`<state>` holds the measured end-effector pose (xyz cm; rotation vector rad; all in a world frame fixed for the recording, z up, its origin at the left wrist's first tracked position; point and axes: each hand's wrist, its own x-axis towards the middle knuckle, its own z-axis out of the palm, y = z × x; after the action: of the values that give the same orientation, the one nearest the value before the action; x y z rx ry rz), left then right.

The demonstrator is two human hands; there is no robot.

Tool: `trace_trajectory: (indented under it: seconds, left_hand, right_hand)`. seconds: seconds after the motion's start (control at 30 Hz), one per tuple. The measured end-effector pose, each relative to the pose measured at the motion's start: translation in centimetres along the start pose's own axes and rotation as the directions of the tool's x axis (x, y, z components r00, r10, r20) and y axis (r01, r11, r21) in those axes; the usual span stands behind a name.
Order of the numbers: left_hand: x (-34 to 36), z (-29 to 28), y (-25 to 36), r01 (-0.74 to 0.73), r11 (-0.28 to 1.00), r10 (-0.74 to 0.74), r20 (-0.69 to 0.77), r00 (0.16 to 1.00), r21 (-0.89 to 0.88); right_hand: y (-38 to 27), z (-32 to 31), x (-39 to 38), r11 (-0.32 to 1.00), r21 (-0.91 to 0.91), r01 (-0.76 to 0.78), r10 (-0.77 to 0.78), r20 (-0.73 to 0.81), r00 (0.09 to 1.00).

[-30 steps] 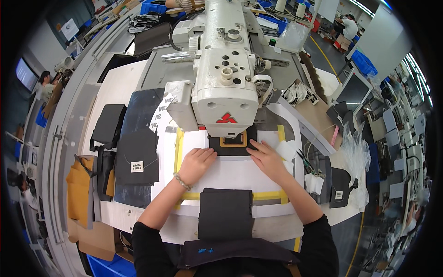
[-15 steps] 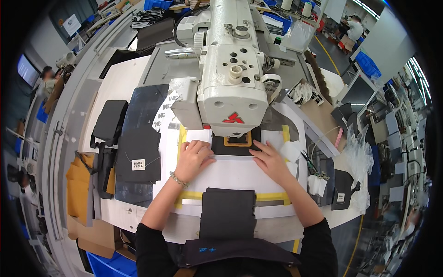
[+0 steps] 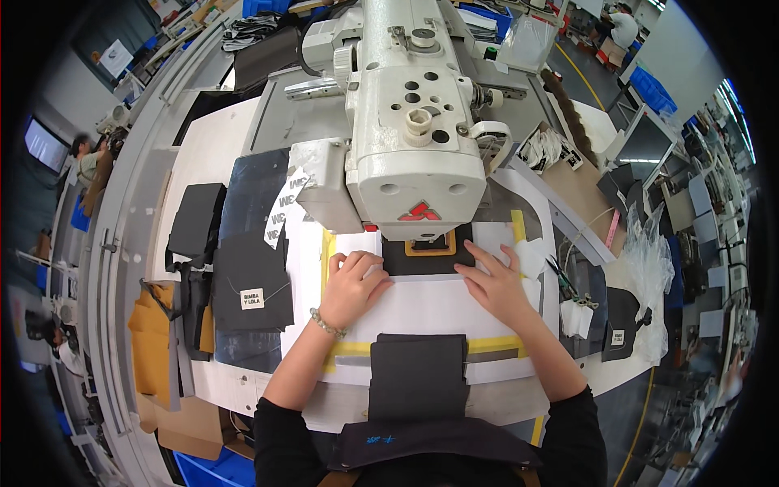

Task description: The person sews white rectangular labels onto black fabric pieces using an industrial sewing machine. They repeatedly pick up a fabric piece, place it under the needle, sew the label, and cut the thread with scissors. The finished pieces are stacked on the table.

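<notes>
A black fabric piece (image 3: pixel 395 261) lies on the white sheet under the head of a large white sewing machine (image 3: pixel 418 183). The machine's tan rectangular clamp frame (image 3: pixel 431 252) rests over the piece. My left hand (image 3: pixel 355 287) lies flat at the left edge of the piece, fingertips by its border, holding nothing. At the right edge, my right hand (image 3: pixel 497 286) has its fingers spread, the tips touching the black piece or the sheet beside it. Nearer to me, a stack of dark fabric pieces (image 3: pixel 418 373) lies at the table's front edge.
Left of the sheet are black labelled pieces (image 3: pixel 251 296) and a dark folded stack (image 3: pixel 197 219). Mustard material (image 3: pixel 152 341) hangs at the far left. Scissors (image 3: pixel 561 277) and a thread bundle (image 3: pixel 578 304) lie to the right, near clear plastic (image 3: pixel 649 280).
The whole view has shifted a little, so things sit further right. My right hand's fingers are spread wider. My left hand stays beside the black piece, which looks unmoved under the clamp.
</notes>
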<state>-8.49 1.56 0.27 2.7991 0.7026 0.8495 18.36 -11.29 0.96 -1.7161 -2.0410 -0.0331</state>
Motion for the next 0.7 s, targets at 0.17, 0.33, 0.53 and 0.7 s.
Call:
trace_trajectory:
  seconds: [0.17,0.33,0.53,0.7]
  left_hand:
    - [-0.1,0.4,0.0,-0.037,0.999,0.038,-0.012,0.999,0.034]
    - [-0.4,0.8,0.1,-0.043,0.995,0.043,-0.001,0.999,0.087]
    - [0.0,0.5,0.4,-0.052,0.988,0.045,0.056,0.997,0.144]
    - [0.0,0.6,0.4,-0.04,0.988,0.028,0.084,0.996,0.148]
  right_hand:
    - [0.9,-0.5,-0.8,0.994,-0.111,-0.02,0.017,-0.032,0.999]
    - [1.4,-0.8,-0.9,0.993,-0.113,0.033,-0.034,-0.002,0.999]
    - [1.6,-0.2,0.5,0.976,-0.213,0.049,-0.05,0.0,0.999]
    - [2.0,0.6,1.6,0.972,-0.235,0.015,-0.023,-0.031,0.999]
